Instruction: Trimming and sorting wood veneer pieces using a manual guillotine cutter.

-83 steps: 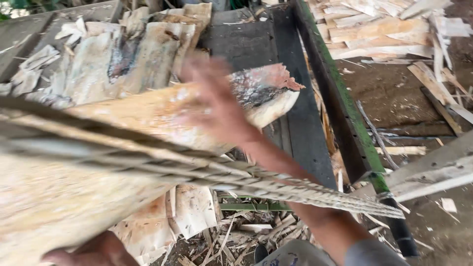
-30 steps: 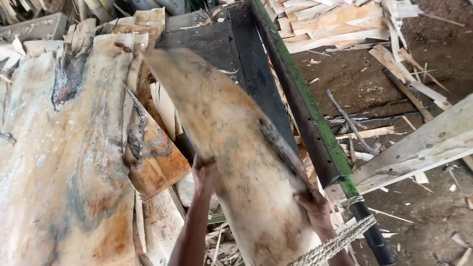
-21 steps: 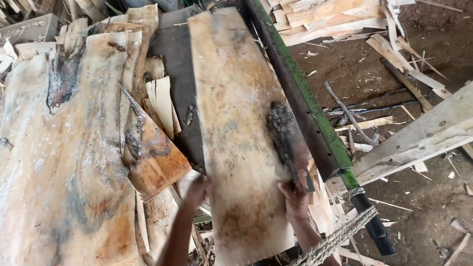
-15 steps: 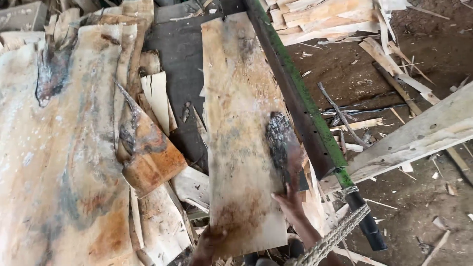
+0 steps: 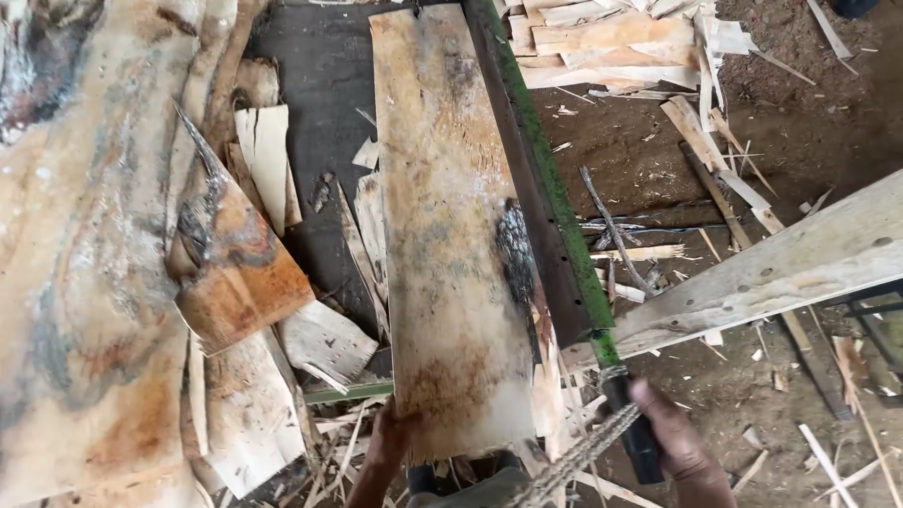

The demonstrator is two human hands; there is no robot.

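Left hand point(image 5: 390, 442) grips the veneer sheet's point(image 5: 451, 245) near edge; right hand point(image 5: 679, 442) clasps the lever point(image 5: 555, 207). Keep the sheet flush alongside it.

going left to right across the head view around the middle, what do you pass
Wide stained veneer sheet → torn orange-brown veneer piece → long veneer strip with the left hand at its near edge → green-edged metal rail with the right hand near its handle → pale plank
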